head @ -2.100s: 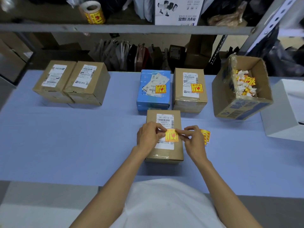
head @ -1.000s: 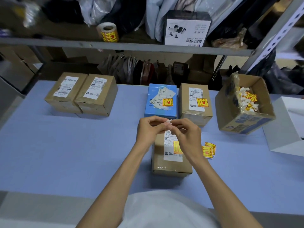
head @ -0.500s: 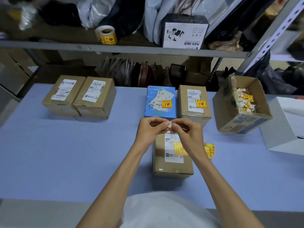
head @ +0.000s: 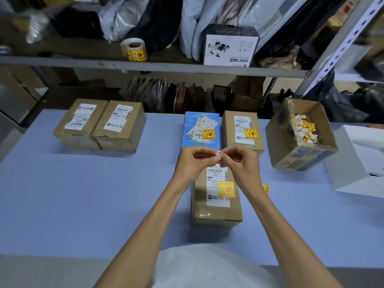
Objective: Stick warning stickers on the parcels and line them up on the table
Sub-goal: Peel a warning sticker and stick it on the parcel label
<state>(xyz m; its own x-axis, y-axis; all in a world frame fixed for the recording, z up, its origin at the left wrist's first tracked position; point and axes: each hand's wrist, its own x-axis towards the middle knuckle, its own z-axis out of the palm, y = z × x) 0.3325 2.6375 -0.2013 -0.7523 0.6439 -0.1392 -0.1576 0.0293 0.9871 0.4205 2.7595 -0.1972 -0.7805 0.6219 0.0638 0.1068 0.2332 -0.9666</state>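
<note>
Between the fingertips of our left hand (head: pixel 195 162) and our right hand (head: pixel 239 163) we pinch a small white scrap (head: pixel 218 155), both sets of fingers curled in on it from either side. It looks like the backing peeled from a sticker, though it is too small to be sure. The hands hover over the far end of the near parcel (head: pixel 216 206) without touching it. That parcel lies lengthwise before us on the table (head: pixel 83 194), with a yellow warning sticker (head: pixel 226 189) on the lower part of its white label. Just to its right, partly hidden by our wrist, spare stickers (head: pixel 265 189) lie on the table. Beyond the hands the blue parcel (head: pixel 200 129) and the brown parcel (head: pixel 242 129) stand side by side, each stickered. Well to the left, the far-left parcel (head: pixel 80 121) and the second bare parcel (head: pixel 120 123) show labels only. On the right a tilted open carton (head: pixel 295 159) holds white and yellow scraps. We judge the step in hand to be getting rid of the scrap. We should roll it tight so it does not cling, pass it to the right hand and drop it well inside the carton. The near parcel then wants its sticker pressed flat and a place square in the row.
</note>
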